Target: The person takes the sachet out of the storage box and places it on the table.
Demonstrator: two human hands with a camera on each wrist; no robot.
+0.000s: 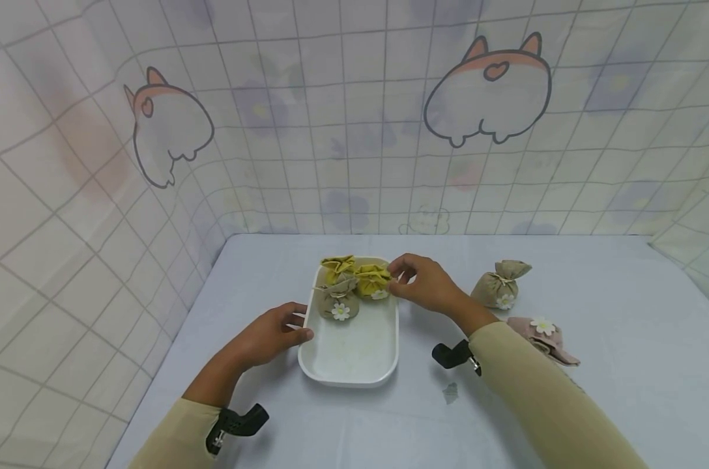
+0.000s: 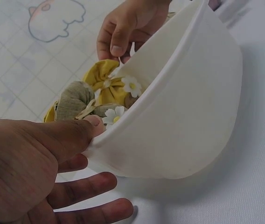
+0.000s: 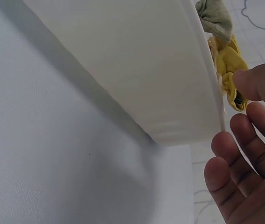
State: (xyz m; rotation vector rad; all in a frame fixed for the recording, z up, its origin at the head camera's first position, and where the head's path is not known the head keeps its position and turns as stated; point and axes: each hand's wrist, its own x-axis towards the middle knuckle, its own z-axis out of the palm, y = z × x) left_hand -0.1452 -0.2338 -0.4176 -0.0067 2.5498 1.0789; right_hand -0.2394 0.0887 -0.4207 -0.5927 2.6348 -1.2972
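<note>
Tray (image 1: 348, 355), white with rounded corners, sits on the pale surface (image 1: 636, 417), three cloth pouches gathered at its far end. A grey-beige pouch (image 1: 331, 298) with a white flower stands nearest, touching or nearly touching a rear yellow pouch (image 1: 338, 264) behind it and a right yellow pouch (image 1: 371, 277) beside it; the latter also bears a white flower, low on its front.

The left hand (image 1: 274, 334) is at the tray's left side, thumb tip against the rim, the other fingers spread loosely along the outer wall without wrapping it. The right hand (image 1: 426, 281) reaches over the tray's far right edge, fingers relaxed and slightly bent, thumb right at the right yellow pouch's gathered top; the fingers are not closed round it.

Right of the tray, two more pouches rest on the surface: an upright beige pouch (image 1: 491, 290), its tied neck leaning right, and nearer, a flattened pinkish pouch (image 1: 532, 331) lying down, partly hidden by the right sleeve (image 1: 545, 397). Behind, a white gridded backdrop (image 1: 366, 150) shows cartoon animal rears.
</note>
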